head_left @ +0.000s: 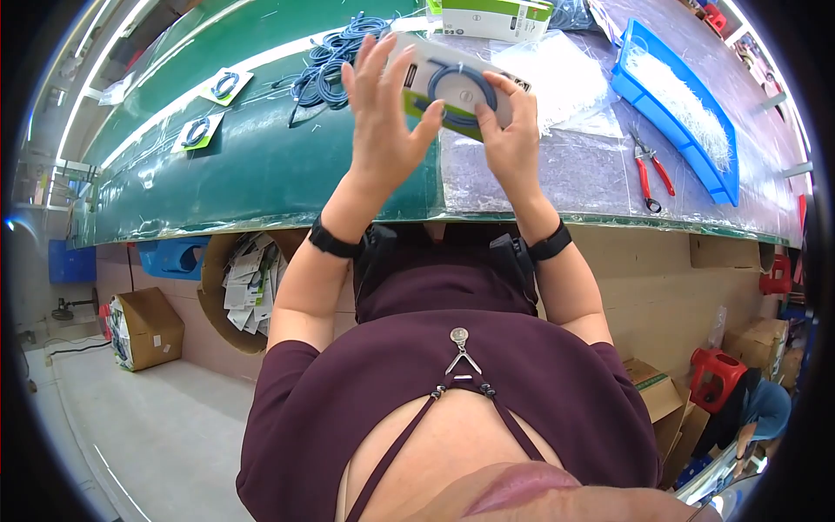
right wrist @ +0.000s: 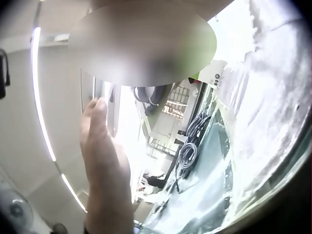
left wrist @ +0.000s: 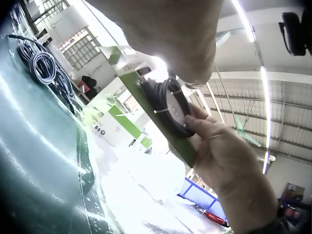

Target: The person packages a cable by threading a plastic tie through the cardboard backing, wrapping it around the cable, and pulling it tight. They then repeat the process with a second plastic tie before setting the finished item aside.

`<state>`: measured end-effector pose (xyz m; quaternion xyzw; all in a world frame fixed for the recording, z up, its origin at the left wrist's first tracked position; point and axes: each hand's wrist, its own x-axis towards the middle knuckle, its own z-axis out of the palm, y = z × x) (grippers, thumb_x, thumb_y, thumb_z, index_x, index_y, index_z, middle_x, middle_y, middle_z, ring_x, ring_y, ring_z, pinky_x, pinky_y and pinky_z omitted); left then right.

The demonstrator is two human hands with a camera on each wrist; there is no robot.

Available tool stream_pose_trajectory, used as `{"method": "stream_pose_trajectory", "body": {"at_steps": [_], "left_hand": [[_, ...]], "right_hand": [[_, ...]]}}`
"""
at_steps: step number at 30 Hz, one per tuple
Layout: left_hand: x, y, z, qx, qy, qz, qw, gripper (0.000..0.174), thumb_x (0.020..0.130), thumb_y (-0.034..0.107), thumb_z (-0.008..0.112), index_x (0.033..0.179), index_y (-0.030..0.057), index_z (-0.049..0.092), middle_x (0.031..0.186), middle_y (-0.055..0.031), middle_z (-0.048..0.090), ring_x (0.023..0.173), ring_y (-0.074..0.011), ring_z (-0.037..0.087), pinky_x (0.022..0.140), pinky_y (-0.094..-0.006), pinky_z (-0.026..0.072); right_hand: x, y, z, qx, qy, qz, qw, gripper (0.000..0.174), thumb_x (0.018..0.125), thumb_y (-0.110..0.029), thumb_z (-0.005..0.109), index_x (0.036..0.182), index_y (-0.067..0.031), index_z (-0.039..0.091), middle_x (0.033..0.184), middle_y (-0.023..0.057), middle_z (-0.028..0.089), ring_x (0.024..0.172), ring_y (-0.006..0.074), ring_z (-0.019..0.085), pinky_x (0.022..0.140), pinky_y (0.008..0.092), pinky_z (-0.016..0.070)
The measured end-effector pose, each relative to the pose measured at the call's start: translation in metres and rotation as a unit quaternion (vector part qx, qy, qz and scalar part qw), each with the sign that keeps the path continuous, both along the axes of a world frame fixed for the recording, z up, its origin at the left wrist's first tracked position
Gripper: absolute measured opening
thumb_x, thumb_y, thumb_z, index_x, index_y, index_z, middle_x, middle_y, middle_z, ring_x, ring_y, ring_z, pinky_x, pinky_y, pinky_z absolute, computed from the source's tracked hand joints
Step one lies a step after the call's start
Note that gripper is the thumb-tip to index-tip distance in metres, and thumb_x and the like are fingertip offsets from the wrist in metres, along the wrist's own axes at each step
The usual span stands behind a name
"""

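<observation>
My right hand (head_left: 513, 135) pinches a white and green card (head_left: 463, 92) at its right side, thumb in front. On the card lies a coiled dark blue cable (head_left: 432, 85), tied with pale ties in the left wrist view. My left hand (head_left: 383, 122) is at the card's left edge with fingers raised and spread, its thumb overlapping the card. In the left wrist view the right thumb presses by the coil (left wrist: 163, 97). The right wrist view is partly covered by a blurred oval, while the left hand (right wrist: 105, 151) shows there with straight fingers.
A pile of loose blue cables (head_left: 326, 70) lies behind the left hand. Two carded cables (head_left: 198, 130) are at the left on the green table (head_left: 261, 174). Red-handled pliers (head_left: 648, 170) and a blue tray (head_left: 674, 130) of white strips lie right. A white-green box (head_left: 496, 19) stands behind.
</observation>
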<state>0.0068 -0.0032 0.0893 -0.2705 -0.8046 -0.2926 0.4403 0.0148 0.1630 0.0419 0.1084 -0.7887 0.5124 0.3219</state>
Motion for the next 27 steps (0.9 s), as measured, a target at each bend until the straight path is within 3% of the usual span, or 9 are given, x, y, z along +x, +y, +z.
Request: {"method": "stream_pose_trajectory", "body": {"at_steps": [1, 2, 4, 5, 6, 8, 16, 24, 27], "left_hand": [[0.006, 0.001, -0.005, 0.001, 0.003, -0.002, 1.000, 0.044, 0.082, 0.021, 0.062, 0.120, 0.0035, 0.046, 0.121, -0.0120, 0.050, 0.118, -0.0306, 0.046, 0.106, -0.0545, 0.0246], [0.012, 0.000, -0.017, 0.100, -0.047, -0.041, 0.993, 0.047, 0.084, 0.020, 0.062, 0.123, 0.0038, 0.043, 0.125, -0.0121, 0.047, 0.119, -0.0291, 0.046, 0.104, -0.0525, 0.0290], [0.021, -0.003, -0.037, 0.292, -0.149, -0.114, 0.938, 0.052, 0.087, 0.020, 0.062, 0.131, 0.0044, 0.037, 0.132, -0.0123, 0.042, 0.121, -0.0261, 0.045, 0.100, -0.0486, 0.0378], [0.022, -0.001, -0.039, 0.292, -0.150, -0.112, 0.938, 0.052, 0.087, 0.020, 0.062, 0.131, 0.0044, 0.037, 0.132, -0.0123, 0.042, 0.121, -0.0261, 0.045, 0.100, -0.0486, 0.0378], [0.024, 0.006, -0.043, 0.353, -0.262, -0.190, 0.878, 0.049, 0.089, 0.018, 0.060, 0.130, 0.0038, 0.038, 0.131, -0.0123, 0.043, 0.119, -0.0241, 0.046, 0.097, -0.0447, 0.0414], [0.026, 0.020, -0.049, 0.453, -0.458, -0.329, 0.691, 0.042, 0.093, 0.016, 0.056, 0.128, 0.0026, 0.038, 0.128, -0.0123, 0.046, 0.116, -0.0202, 0.050, 0.092, -0.0371, 0.0486], [0.017, 0.036, -0.057, 0.480, -0.385, -0.292, 0.733, 0.027, 0.097, 0.015, 0.050, 0.118, -0.0013, 0.043, 0.110, -0.0096, 0.058, 0.097, -0.0164, 0.061, 0.078, -0.0314, 0.0568], [0.009, 0.040, -0.069, 0.475, -0.359, -0.279, 0.753, 0.027, 0.096, 0.015, 0.052, 0.116, -0.0020, 0.044, 0.109, -0.0097, 0.057, 0.093, -0.0157, 0.062, 0.077, -0.0301, 0.0563], [0.009, 0.040, -0.076, 0.495, -0.370, -0.272, 0.737, 0.026, 0.096, 0.015, 0.052, 0.115, -0.0019, 0.045, 0.108, -0.0096, 0.057, 0.092, -0.0153, 0.062, 0.077, -0.0299, 0.0560]], "right_hand": [[-0.006, 0.004, -0.002, -0.049, -0.012, 0.010, 0.999, 0.038, 0.087, -0.002, 0.060, 0.124, -0.0045, 0.051, 0.114, 0.0131, 0.053, 0.103, 0.0226, 0.055, 0.088, 0.0306, 0.0461], [-0.008, 0.005, -0.001, -0.049, -0.008, 0.008, 0.999, 0.038, 0.087, -0.002, 0.060, 0.124, -0.0045, 0.051, 0.114, 0.0131, 0.053, 0.103, 0.0226, 0.055, 0.088, 0.0306, 0.0461], [-0.011, 0.003, -0.001, -0.173, -0.048, 0.065, 0.982, 0.044, 0.089, -0.005, 0.059, 0.130, -0.0034, 0.043, 0.117, 0.0126, 0.052, 0.107, 0.0193, 0.052, 0.091, 0.0295, 0.0454], [-0.011, 0.000, -0.002, -0.234, -0.071, 0.095, 0.965, 0.048, 0.090, -0.006, 0.059, 0.133, -0.0029, 0.038, 0.118, 0.0123, 0.051, 0.110, 0.0176, 0.051, 0.092, 0.0290, 0.0450], [-0.008, -0.004, -0.003, -0.234, -0.074, 0.098, 0.964, 0.048, 0.090, -0.006, 0.059, 0.133, -0.0029, 0.038, 0.118, 0.0123, 0.051, 0.110, 0.0176, 0.051, 0.092, 0.0290, 0.0450], [-0.002, -0.014, -0.002, -0.232, -0.076, 0.085, 0.966, 0.053, 0.090, -0.006, 0.060, 0.135, -0.0025, 0.033, 0.117, 0.0137, 0.051, 0.109, 0.0177, 0.051, 0.092, 0.0287, 0.0450], [0.004, -0.007, 0.003, -0.188, -0.094, 0.081, 0.974, 0.056, 0.089, -0.005, 0.059, 0.136, -0.0009, 0.030, 0.120, 0.0163, 0.047, 0.107, 0.0190, 0.052, 0.091, 0.0287, 0.0450], [0.000, -0.004, -0.010, -0.152, -0.048, 0.079, 0.984, 0.057, 0.087, -0.006, 0.055, 0.137, -0.0004, 0.026, 0.120, 0.0186, 0.045, 0.108, 0.0231, 0.051, 0.091, 0.0324, 0.0437], [0.001, -0.003, -0.015, -0.146, -0.059, 0.085, 0.984, 0.058, 0.087, -0.005, 0.054, 0.137, -0.0008, 0.025, 0.122, 0.0186, 0.043, 0.110, 0.0234, 0.049, 0.093, 0.0330, 0.0426]]}}
